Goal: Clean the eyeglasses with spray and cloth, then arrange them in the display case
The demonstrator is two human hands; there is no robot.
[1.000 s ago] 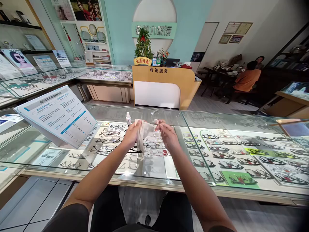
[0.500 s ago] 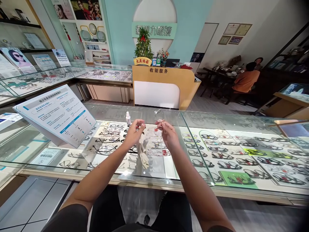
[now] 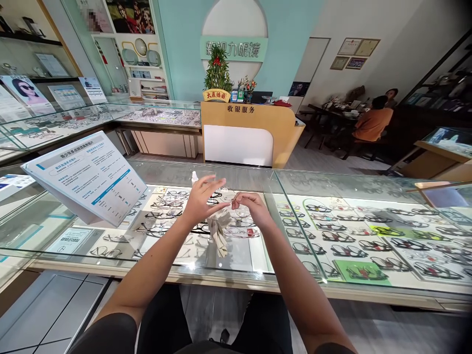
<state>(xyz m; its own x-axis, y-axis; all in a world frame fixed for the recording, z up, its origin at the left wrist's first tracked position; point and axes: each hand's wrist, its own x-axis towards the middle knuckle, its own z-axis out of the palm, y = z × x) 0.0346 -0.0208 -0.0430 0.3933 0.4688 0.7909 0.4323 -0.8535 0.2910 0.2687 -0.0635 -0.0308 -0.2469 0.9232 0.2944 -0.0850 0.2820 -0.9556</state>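
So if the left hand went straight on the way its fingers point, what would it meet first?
Probably the clear glasses pinched in the right hand. The left hand points its fingers toward them, though depth is unclear.

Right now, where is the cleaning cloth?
In the head view, centre: the cloth lies crumpled on the glass counter, just below the left hand and the right hand, which pinches clear glasses.

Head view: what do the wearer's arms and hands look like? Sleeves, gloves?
Left hand and right hand are bare: no gloves, rings or watch visible. Forearms uncovered. Dark short sleeve on the left upper arm; the right one barely shows at the bottom edge.
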